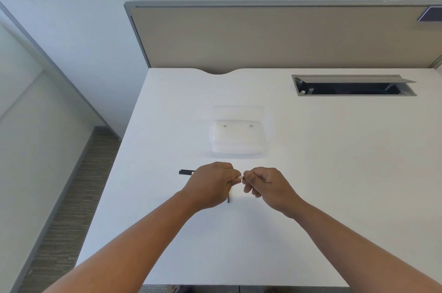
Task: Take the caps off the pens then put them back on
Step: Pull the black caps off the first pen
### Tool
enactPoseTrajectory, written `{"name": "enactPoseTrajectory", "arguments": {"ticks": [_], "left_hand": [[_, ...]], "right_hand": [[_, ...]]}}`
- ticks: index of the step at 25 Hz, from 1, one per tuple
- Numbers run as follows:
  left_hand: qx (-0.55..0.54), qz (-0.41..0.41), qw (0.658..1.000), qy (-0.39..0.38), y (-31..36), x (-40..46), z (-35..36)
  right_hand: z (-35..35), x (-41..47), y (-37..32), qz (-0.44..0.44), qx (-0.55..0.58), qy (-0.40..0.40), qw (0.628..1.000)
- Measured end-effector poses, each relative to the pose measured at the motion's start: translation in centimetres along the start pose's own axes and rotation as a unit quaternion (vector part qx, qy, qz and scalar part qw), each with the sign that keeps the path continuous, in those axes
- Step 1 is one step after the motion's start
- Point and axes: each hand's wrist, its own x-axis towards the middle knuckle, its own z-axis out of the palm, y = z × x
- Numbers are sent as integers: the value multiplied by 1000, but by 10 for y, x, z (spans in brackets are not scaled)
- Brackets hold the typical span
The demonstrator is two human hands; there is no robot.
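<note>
My left hand (212, 185) and my right hand (265, 185) meet fist to fist just above the white table (334, 173). Both are closed around one pen. A small white part of that pen (239, 177) shows between the thumbs. A black pen end (186, 172) sticks out to the left of my left hand; I cannot tell whether it belongs to the held pen or lies on the table. A second dark pen (228, 198) lies on the table, pointing toward me, half hidden under my left hand. No loose cap is visible.
A clear plastic container (267, 125) stands just beyond the hands. A cable hatch (354, 94) with its lid raised is set into the table at the back right. A beige partition (263, 37) closes the far side. The table's left edge drops to the floor.
</note>
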Motion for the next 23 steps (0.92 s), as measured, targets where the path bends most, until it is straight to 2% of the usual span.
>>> {"name": "enactPoseTrajectory", "arguments": {"ticks": [4, 9, 12, 18, 20, 23], "left_hand": [[6, -6, 1000, -12, 2, -2, 1], [18, -6, 1000, -21, 2, -1, 1], [20, -7, 999, -33, 3, -1, 1], [33, -9, 998, -47, 4, 4, 0], [36, -4, 998, -44, 4, 4, -1], [42, -1, 999, -31, 3, 4, -2]], "right_hand": [[0, -1, -1, -36, -13, 7, 999], [-1, 0, -3, 16, -3, -19, 1000], [-1, -1, 0, -19, -55, 6, 998], [-1, 0, 3, -53, -49, 27, 997], [-2, 0, 3, -40, -27, 19, 999], [-4, 1, -1, 33, 30, -24, 999]]}}
